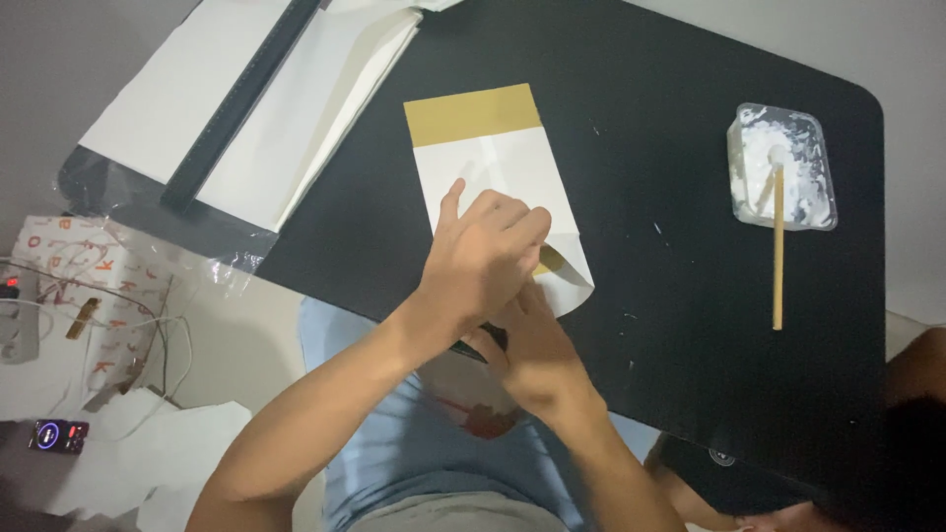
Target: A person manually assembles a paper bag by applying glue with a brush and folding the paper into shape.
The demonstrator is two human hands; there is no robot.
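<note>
The left hand (483, 261) lies flat and pressing, fingers together, on the lower part of a white paper bag (493, 177) with a golden-brown band at its far end; the bag lies flat on the black counter (690, 325), near the edge close to the person. The right hand (532, 355) is just under the left one, at the folded bottom corner of the bag, and its fingers are bent around something dark; I cannot tell what this thing is, or how firmly the hand is closed, because the left hand covers the fingertips. At the right side of the counter, well apart from the bag, stands a clear plastic tub (783, 167) with white paste, and a wooden stick (778, 246) leans out of it onto the counter. At the far left there is a stack of white paper sheets (296, 108) with a dark ruler (236, 103) across it. In my judgement the risk is in the fold: if the left hand presses unevenly or slides, the corner can crease crooked or open again. Also, small white spots are already on the counter, so paste can come onto the clean face of the bag if a hand touches them.
</note>
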